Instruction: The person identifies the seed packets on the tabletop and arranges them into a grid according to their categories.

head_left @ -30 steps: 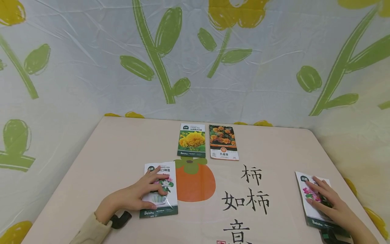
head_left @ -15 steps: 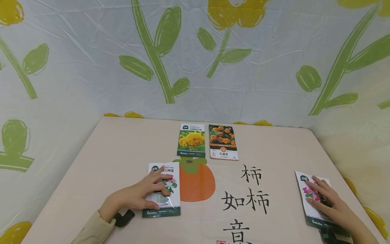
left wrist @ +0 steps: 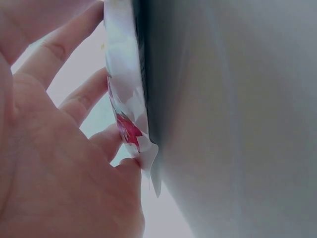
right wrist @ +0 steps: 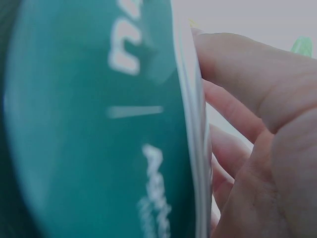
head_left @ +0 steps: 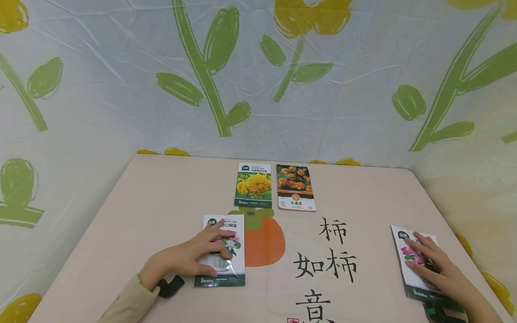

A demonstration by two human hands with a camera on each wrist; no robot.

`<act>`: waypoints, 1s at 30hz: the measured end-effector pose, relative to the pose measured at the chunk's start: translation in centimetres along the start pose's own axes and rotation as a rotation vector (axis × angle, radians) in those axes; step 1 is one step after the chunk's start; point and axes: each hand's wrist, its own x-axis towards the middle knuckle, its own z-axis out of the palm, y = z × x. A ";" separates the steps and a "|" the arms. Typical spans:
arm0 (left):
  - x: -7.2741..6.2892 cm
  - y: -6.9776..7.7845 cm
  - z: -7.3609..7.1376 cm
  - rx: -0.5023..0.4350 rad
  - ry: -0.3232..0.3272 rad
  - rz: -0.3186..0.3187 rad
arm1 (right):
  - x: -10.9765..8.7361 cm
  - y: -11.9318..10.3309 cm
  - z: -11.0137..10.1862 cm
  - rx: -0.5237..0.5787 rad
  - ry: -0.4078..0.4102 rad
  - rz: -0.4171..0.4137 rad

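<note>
In the head view my left hand [head_left: 187,258] lies with spread fingers on a white and green seed packet [head_left: 238,269] printed with a pink and white bowl lotus. The left wrist view shows the fingertips on the glossy face of this packet [left wrist: 126,84], seen nearly edge-on. Over at the right side of the table, my right hand [head_left: 444,271] rests its fingers on a similar lotus packet [head_left: 408,269]. Layered edges show along that packet [right wrist: 89,148] in the right wrist view, like a small stack. Part of each printed front is hidden under the fingers.
Toward the back of the pale table [head_left: 169,193] lie a yellow sunflower seed packet [head_left: 253,185] and an orange marigold packet [head_left: 296,187], side by side. The tabletop carries a printed persimmon [head_left: 266,246] and black characters. A flower-patterned curtain [head_left: 323,121] stands behind.
My left hand has slid the lotus packet to the right across the table, onto more of the printed persimmon. The right hand and the two back packets have stayed in place.
</note>
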 end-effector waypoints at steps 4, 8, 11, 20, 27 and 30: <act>0.4 0.1 0.2 -0.002 -0.013 -0.011 | 0.0 0.1 0.0 0.001 0.002 0.000; 0.7 0.1 0.4 0.006 -0.022 -0.016 | 0.1 0.2 0.1 0.000 0.002 0.000; 1.0 0.0 0.6 0.013 -0.026 -0.019 | 0.1 0.3 0.1 0.001 0.006 -0.008; 1.9 0.0 0.9 0.015 -0.027 0.020 | 0.1 0.6 0.2 -0.006 0.010 -0.015; 2.6 0.0 1.1 0.010 -0.052 -0.018 | 0.1 0.6 0.2 -0.006 0.011 -0.025; 3.0 0.1 1.2 0.008 -0.058 -0.016 | 0.1 0.6 0.2 -0.006 0.010 -0.021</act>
